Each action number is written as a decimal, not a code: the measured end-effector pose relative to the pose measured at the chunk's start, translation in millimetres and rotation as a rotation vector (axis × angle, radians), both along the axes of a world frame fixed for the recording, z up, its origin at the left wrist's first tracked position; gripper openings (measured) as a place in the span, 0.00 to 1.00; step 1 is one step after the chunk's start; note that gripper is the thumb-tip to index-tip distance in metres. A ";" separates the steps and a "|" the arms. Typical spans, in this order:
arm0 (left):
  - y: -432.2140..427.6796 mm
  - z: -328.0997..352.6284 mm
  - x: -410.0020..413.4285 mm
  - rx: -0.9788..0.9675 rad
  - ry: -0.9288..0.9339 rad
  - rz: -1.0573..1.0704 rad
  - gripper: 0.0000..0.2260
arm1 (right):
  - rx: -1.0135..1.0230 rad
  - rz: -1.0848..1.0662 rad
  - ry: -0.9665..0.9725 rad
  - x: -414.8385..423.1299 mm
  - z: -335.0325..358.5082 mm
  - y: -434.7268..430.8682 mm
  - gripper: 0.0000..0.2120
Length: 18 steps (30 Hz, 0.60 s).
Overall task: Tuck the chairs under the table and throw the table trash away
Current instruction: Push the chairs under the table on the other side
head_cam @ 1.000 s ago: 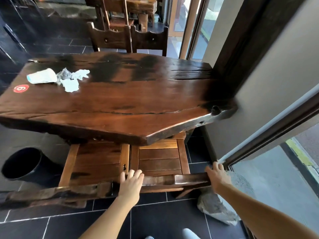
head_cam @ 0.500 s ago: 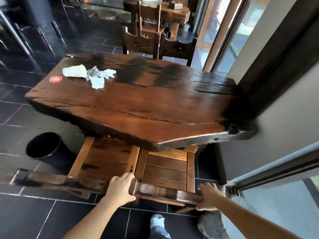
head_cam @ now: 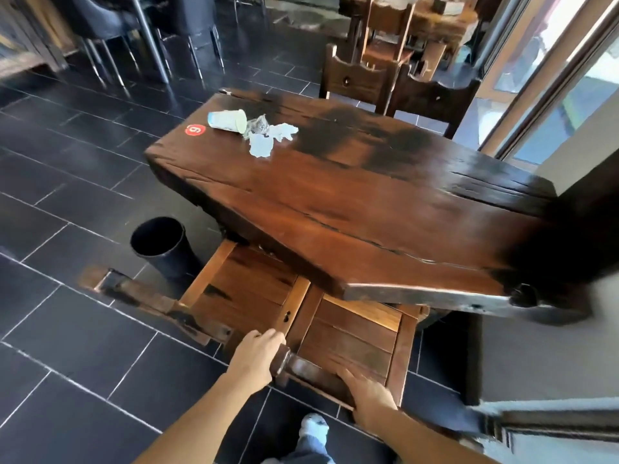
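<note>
A thick dark wooden table (head_cam: 351, 195) fills the middle of the head view. Two slatted wooden chairs sit side by side with their seats partly under its near edge: the right chair (head_cam: 358, 333) and the left chair (head_cam: 248, 289). My left hand (head_cam: 254, 360) grips the left end of the right chair's top rail. My right hand (head_cam: 368, 393) holds the same rail further right. On the table's far left lie a tipped white paper cup (head_cam: 227, 120) and crumpled napkins (head_cam: 268, 137).
A black bin (head_cam: 160, 246) stands on the dark tiled floor left of the chairs. Two more wooden chairs (head_cam: 395, 85) stand at the table's far side. A wall and glass door are on the right. My foot (head_cam: 313, 426) is below.
The view has swung left and pulled back. Both hands have slid closer together on the right chair's top rail, and the chairs appear to have gone a little further under the table.
</note>
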<state>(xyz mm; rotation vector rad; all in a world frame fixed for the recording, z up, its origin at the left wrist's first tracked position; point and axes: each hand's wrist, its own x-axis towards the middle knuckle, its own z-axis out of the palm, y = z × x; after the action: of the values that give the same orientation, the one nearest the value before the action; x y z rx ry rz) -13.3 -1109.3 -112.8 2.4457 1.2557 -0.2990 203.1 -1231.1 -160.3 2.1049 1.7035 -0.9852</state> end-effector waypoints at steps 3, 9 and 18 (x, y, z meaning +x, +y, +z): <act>-3.1 -2.2 0.4 0.013 0.009 0.013 0.22 | -0.030 0.085 -0.027 4.4 4.3 3.3 0.38; -2.8 -2.9 5.2 0.025 0.056 0.003 0.22 | -0.095 0.179 0.065 14.8 13.2 29.4 0.26; -5.0 6.8 8.7 0.013 0.062 0.022 0.24 | 0.040 0.181 0.187 -14.6 22.8 83.6 0.18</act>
<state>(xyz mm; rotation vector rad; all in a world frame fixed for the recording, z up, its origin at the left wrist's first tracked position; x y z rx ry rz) -4.6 -1114.3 -106.0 2.4489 1.3129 -0.3649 188.5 -1147.6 -137.5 1.8921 1.9778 -1.1303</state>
